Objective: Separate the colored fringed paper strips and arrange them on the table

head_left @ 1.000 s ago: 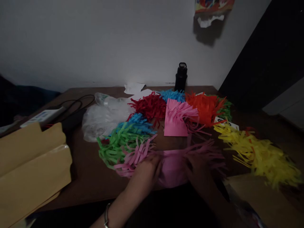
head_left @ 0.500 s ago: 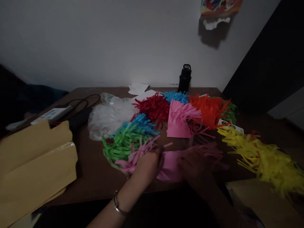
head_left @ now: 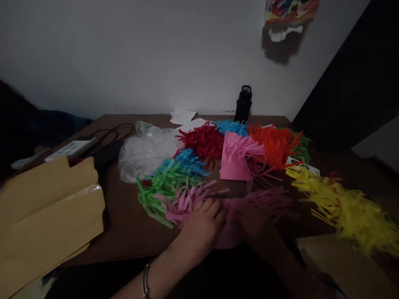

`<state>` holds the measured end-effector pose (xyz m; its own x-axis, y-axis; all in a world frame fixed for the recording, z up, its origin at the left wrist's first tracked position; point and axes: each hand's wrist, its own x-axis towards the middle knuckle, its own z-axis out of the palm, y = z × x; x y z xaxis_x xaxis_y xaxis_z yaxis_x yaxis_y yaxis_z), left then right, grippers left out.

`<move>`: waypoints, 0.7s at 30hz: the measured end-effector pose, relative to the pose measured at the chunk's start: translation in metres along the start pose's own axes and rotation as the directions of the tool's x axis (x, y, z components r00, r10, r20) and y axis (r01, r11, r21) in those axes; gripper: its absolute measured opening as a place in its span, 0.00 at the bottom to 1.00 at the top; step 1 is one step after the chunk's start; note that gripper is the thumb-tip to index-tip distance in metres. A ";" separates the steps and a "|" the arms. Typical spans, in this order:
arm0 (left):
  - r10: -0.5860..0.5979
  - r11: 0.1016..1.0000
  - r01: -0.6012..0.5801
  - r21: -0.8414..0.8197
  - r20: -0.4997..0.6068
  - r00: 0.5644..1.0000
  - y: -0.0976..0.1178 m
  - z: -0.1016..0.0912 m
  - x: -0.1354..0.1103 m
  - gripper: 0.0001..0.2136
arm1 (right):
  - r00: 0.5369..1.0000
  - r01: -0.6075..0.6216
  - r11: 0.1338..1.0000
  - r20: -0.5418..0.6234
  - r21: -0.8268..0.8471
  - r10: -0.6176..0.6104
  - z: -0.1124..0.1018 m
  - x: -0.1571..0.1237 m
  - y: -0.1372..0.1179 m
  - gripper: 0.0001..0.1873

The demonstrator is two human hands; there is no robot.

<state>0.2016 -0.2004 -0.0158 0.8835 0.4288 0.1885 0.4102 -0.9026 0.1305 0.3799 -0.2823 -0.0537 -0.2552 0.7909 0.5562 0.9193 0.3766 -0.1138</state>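
My left hand [head_left: 206, 220], with a bracelet on its wrist, has its fingers curled down on a sheet of pink fringed paper [head_left: 231, 232] at the table's front edge. On the sheet's other side my right hand [head_left: 255, 220] closes on it, deep in shadow. Cut pink strips spread out past both hands. Left of my left hand lies a heap of green paper fringe [head_left: 165, 185], partly under the pink strips. Just beyond my hands is a second pink fringed sheet [head_left: 235, 166] with a plain uncut end.
Beyond lie red fringe [head_left: 202, 141], blue fringe [head_left: 232, 127] and orange fringe [head_left: 274, 143]. Yellow fringe [head_left: 352, 207] hangs at the right. A clear plastic bag [head_left: 146, 153], brown card folders [head_left: 52, 211] and a power strip [head_left: 73, 148] are leftward. A black bottle [head_left: 243, 104] stands behind.
My left hand has shifted right and nearer my right hand, so less of the pink sheet shows between them. The sheet's lower part hangs a little closer to me.
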 end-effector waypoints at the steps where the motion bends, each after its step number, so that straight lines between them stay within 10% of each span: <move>1: -0.001 1.000 0.001 0.020 0.005 1.000 0.002 0.003 -0.001 0.08 | 1.000 -0.018 1.000 0.005 0.014 0.018 -0.002 0.001 -0.002 0.13; 13: 0.003 1.000 -0.002 0.013 -0.026 1.000 -0.007 0.016 -0.021 0.07 | 0.993 -0.121 0.956 -0.046 -0.268 0.113 -0.003 -0.010 0.007 0.14; 21: 0.024 0.998 -0.029 -0.056 -0.080 0.997 -0.007 0.024 -0.024 0.07 | 0.993 0.114 0.983 0.027 -0.143 -0.111 0.000 0.003 -0.004 0.13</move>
<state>0.1834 -0.2054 -0.0443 0.8724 0.4084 0.2685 0.3713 -0.9110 0.1793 0.3754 -0.2810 -0.0516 -0.3635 0.7572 0.5427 0.9178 0.3909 0.0693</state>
